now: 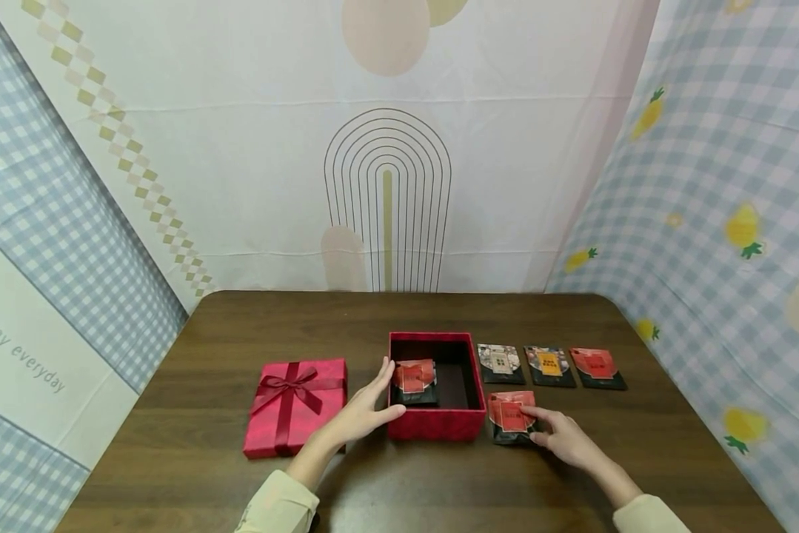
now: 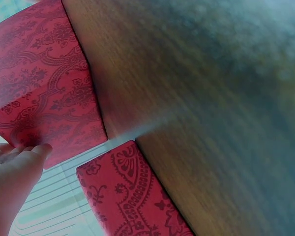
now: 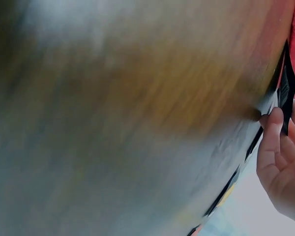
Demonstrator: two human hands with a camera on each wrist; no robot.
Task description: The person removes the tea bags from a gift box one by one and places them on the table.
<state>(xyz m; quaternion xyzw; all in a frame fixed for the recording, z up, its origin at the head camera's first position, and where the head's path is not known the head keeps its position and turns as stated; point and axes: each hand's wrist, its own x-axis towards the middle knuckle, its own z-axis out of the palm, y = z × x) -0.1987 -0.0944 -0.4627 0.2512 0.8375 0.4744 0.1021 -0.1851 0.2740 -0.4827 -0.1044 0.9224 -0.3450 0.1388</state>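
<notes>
A red gift box (image 1: 437, 425) stands without its lid in the middle of the table. One red-and-black sachet (image 1: 415, 379) is inside it, at the left. My left hand (image 1: 366, 409) rests against the box's left side, its fingers fairly straight and the thumb by the near left corner; in the left wrist view the fingertips touch the patterned wall (image 2: 44, 93). Right of the box, my right hand (image 1: 566, 437) pinches another red-and-black sachet (image 1: 511, 417) by its right edge. The right wrist view shows this sachet (image 3: 286, 91) tilted edge-on between thumb and fingers.
Left of the box lies the red lid (image 1: 269, 426) with a dark red ribbon bow. Behind the right hand, a white-and-black sachet (image 1: 500, 363), a yellow-labelled sachet (image 1: 549, 366) and a red-and-black sachet (image 1: 597, 368) lie in a row on the brown table (image 1: 439, 488).
</notes>
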